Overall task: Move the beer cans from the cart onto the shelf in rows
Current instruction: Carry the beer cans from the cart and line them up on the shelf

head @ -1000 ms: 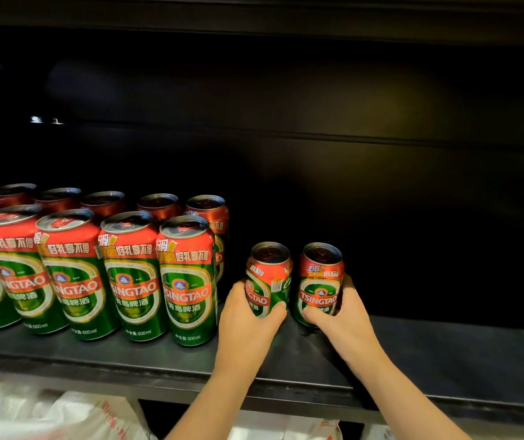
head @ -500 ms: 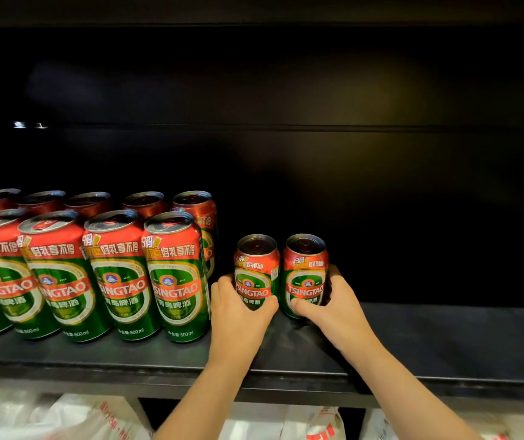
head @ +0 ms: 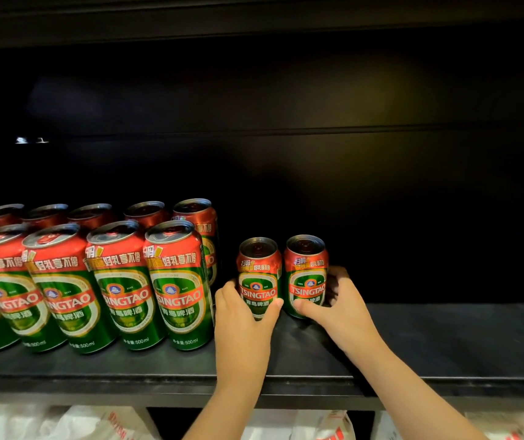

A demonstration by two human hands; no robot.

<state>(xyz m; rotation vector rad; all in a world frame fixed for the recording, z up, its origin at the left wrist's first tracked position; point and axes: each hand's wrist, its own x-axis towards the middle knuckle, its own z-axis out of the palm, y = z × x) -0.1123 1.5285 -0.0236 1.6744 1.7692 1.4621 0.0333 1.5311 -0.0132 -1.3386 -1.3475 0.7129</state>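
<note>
Two rows of upright red-and-green Tsingtao cans [head: 176,287] fill the left of the black shelf [head: 460,338], front row near its edge. Left hand [head: 243,315] wraps a shorter can [head: 258,276]; right hand [head: 338,308] grips the twin can [head: 306,274] touching beside it, both standing set back from the edge. Right of them: bare shelf. White bags [head: 63,422] below.

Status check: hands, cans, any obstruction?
Left hand grips left can; right hand grips right can. Both upright on shelf. Nothing blocking.
</note>
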